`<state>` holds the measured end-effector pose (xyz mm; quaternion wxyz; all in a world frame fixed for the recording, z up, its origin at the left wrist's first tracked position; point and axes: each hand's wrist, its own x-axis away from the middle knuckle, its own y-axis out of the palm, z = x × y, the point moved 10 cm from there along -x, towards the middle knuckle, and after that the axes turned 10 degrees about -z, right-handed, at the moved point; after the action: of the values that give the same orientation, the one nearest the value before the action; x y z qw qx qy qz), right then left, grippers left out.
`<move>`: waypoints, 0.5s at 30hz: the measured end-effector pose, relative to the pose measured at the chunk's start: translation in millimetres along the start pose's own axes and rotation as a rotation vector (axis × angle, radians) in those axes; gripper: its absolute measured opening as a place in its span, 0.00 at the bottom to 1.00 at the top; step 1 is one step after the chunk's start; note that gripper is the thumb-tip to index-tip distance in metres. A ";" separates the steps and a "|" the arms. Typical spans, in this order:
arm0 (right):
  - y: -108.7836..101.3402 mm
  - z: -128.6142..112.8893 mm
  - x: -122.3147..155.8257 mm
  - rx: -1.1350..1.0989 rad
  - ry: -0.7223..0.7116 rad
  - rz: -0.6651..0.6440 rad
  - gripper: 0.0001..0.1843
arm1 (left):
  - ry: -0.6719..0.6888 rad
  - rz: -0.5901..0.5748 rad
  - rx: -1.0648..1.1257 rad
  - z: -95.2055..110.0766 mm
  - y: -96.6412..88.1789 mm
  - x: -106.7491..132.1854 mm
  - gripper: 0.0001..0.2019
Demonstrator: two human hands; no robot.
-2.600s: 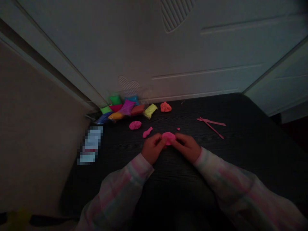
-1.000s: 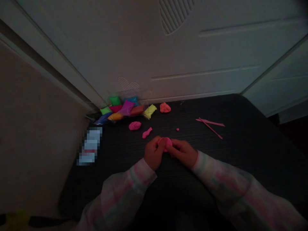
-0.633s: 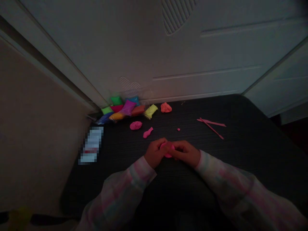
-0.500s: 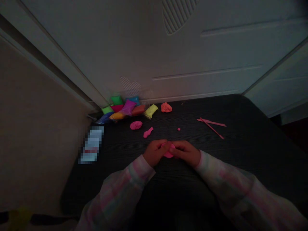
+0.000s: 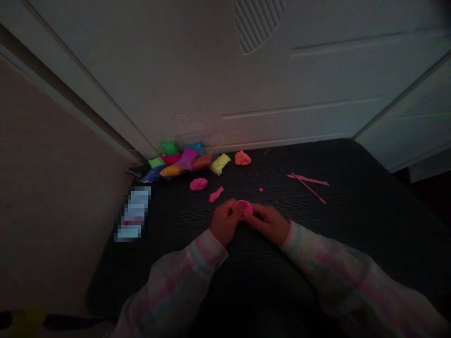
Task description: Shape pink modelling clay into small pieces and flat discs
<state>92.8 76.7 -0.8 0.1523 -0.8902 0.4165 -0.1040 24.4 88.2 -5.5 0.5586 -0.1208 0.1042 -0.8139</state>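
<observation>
A flattened round piece of pink modelling clay (image 5: 245, 207) is pinched between my two hands above the dark table. My left hand (image 5: 224, 221) grips its left side, thumb lying over the face. From the right, my right hand (image 5: 269, 224) holds the lower right edge between thumb and bent fingers. The fingers behind the clay are partly hidden. Just beyond my hands lie a small pink clay piece with a narrow neck (image 5: 216, 194), a pink lump (image 5: 198, 184) and a tiny pink ball (image 5: 261, 190).
Bagged clay packets in several colours (image 5: 186, 158) rest at the back left, beside a yellow packet (image 5: 221, 164) and an orange clay lump (image 5: 243, 158). Two crossed pink modelling tools (image 5: 309, 183) lie to the right. A blurred-out phone-like object (image 5: 134, 213) is at left. A white panelled door (image 5: 282, 80) stands behind the table.
The pink clay has tilted and moved up slightly between my hands, showing more of its round upper edge. My fingers have shifted along its rim. The other things lie where they were.
</observation>
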 end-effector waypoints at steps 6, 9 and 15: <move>-11.0 5.1 1.3 -0.042 -0.010 0.097 0.12 | 0.021 0.006 0.221 -0.4 3.3 -1.4 0.09; -26.3 -1.3 -1.5 -0.050 -0.036 0.170 0.13 | 0.017 0.053 0.242 12.7 -5.8 -4.5 0.08; -74.5 -92.3 1.0 0.034 -0.220 0.387 0.07 | 0.174 0.214 0.235 97.4 -48.5 -2.3 0.05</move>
<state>117.6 104.1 111.9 0.2290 -0.7970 0.5586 0.0180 12.7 104.1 101.5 0.6414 0.0280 0.0684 -0.7636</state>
